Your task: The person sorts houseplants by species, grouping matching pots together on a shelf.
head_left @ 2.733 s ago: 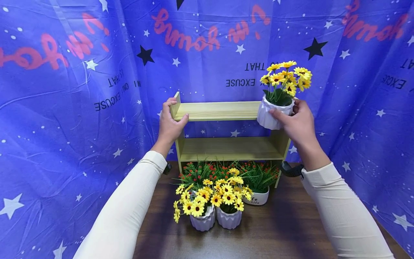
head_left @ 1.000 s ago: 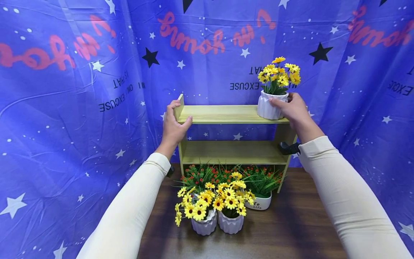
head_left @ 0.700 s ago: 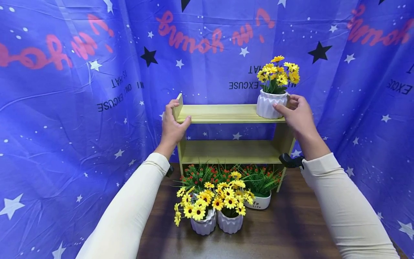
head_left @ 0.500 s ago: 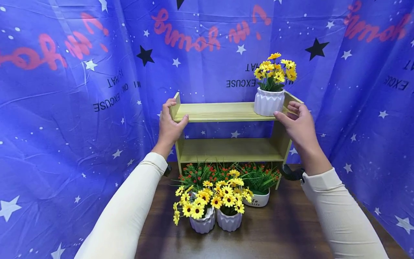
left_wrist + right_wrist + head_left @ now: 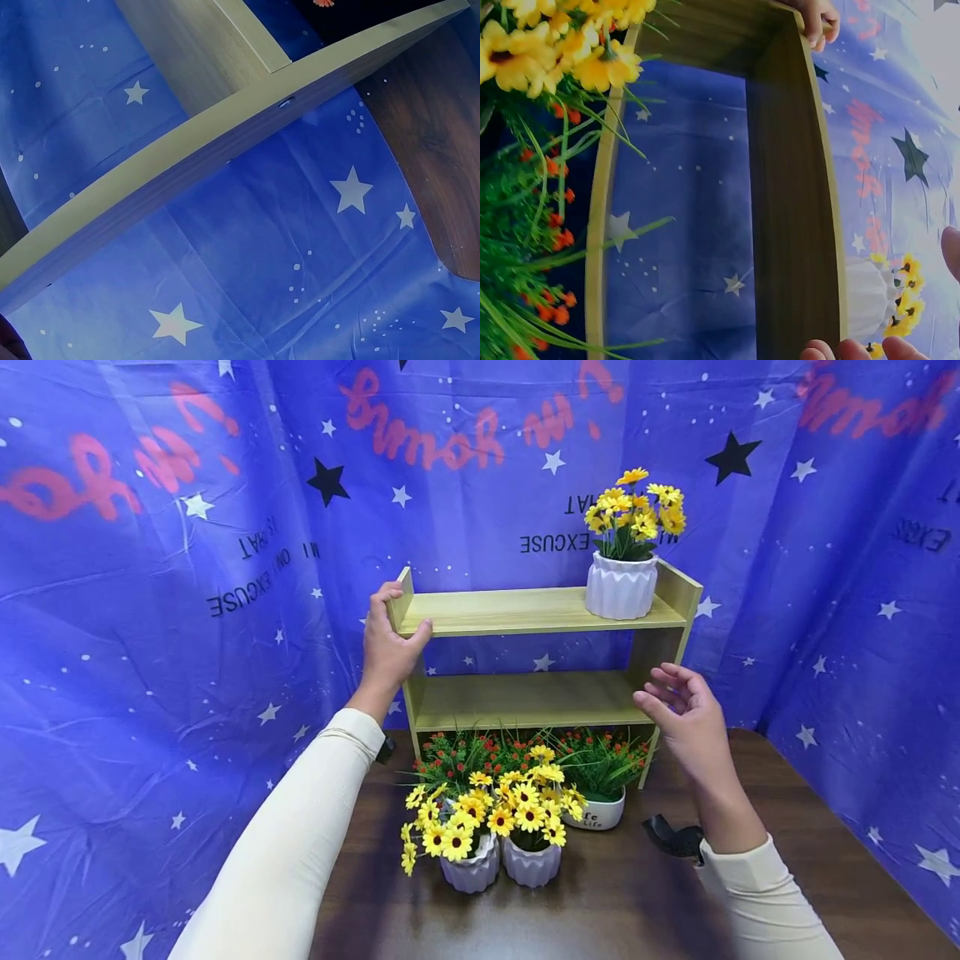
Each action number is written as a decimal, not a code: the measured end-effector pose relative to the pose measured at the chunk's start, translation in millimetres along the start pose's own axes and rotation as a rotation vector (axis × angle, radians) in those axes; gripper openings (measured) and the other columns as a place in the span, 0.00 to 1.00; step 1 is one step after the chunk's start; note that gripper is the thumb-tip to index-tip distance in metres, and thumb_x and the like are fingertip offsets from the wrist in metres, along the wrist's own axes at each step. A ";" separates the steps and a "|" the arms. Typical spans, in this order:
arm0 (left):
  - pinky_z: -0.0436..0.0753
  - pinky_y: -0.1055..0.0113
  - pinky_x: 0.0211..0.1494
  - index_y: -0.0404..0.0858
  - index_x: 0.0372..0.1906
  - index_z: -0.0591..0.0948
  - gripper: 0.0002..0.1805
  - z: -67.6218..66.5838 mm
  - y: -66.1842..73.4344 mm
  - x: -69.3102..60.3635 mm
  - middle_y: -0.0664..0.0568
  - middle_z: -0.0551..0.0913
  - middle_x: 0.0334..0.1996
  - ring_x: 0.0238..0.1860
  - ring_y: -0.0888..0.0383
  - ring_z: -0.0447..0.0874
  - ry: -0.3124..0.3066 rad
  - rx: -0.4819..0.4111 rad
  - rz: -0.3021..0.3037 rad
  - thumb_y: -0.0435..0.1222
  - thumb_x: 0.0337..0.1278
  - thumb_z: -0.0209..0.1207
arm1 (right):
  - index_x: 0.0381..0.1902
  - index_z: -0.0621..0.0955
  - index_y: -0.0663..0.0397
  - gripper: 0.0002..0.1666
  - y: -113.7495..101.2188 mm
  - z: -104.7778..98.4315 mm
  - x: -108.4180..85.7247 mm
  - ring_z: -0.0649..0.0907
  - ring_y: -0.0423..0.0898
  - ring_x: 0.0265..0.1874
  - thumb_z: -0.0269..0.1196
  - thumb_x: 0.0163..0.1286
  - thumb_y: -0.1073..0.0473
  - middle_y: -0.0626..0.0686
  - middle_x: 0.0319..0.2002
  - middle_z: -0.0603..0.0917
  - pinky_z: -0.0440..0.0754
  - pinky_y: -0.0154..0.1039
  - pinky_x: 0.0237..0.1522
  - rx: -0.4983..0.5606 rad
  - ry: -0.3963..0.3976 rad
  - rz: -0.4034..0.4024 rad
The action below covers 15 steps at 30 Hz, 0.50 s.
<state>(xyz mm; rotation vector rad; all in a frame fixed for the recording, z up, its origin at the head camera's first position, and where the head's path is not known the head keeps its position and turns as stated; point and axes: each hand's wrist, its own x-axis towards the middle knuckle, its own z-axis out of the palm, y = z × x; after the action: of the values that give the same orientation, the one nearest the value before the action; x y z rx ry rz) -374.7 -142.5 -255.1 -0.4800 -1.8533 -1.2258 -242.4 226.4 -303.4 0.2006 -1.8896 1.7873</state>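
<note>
A pale wooden two-tier shelf (image 5: pixel 510 612) stands on the table. My left hand (image 5: pixel 390 643) grips its upper left corner, fingers round the side panel and thumb at the top board's front edge. A white ribbed pot of yellow artificial flowers (image 5: pixel 621 587) sits upright toward the right end of the top board; the right wrist view shows this pot (image 5: pixel 868 296) sideways. Apart from it, my right hand (image 5: pixel 690 727) hovers before the shelf's right side, fingers loosely bent and holding nothing. The left wrist view shows the shelf's side panel (image 5: pixel 225 135) and hardly any hand.
Two more white pots of yellow flowers (image 5: pixel 469 870) stand side by side on the dark wooden table (image 5: pixel 637 902). Behind them, red-flowered green plants, one in a white lettered planter (image 5: pixel 600 814), fill the space under the lower board. A blue star-print curtain (image 5: pixel 480 527) surrounds the table.
My right hand carried the pot of yellow flowers onto the top board, let go of it, and drew back down and toward me. My left hand kept its grip on the shelf.
</note>
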 end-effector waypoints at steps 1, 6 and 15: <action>0.65 0.62 0.66 0.36 0.54 0.67 0.29 -0.4 0.1 0.7 0.46 0.72 0.66 0.65 0.52 0.68 0.004 0.000 -0.002 0.31 0.46 0.68 | 0.60 0.71 0.52 0.27 1.9 1.2 -2.6 0.79 0.43 0.52 0.67 0.65 0.67 0.44 0.52 0.78 0.77 0.24 0.47 0.019 -0.002 -0.002; 0.65 0.62 0.66 0.37 0.54 0.67 0.29 -0.9 0.2 1.3 0.50 0.72 0.66 0.66 0.53 0.68 -0.003 0.014 -0.022 0.33 0.47 0.68 | 0.57 0.72 0.52 0.26 12.9 7.8 -17.1 0.80 0.43 0.51 0.65 0.65 0.72 0.44 0.51 0.79 0.79 0.25 0.46 0.080 -0.001 -0.008; 0.64 0.61 0.67 0.36 0.54 0.68 0.29 -0.5 2.4 0.6 0.49 0.72 0.66 0.66 0.52 0.68 -0.001 0.015 -0.014 0.32 0.47 0.67 | 0.64 0.69 0.69 0.32 44.1 18.8 -52.8 0.80 0.42 0.52 0.67 0.65 0.67 0.61 0.58 0.77 0.77 0.26 0.47 -0.134 -0.124 -0.015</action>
<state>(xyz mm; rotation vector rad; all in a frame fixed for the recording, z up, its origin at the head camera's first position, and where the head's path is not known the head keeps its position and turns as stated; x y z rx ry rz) -373.2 -142.0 -253.2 -0.4598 -1.8683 -1.2207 -222.5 200.5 -366.7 0.2814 -2.0806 1.6648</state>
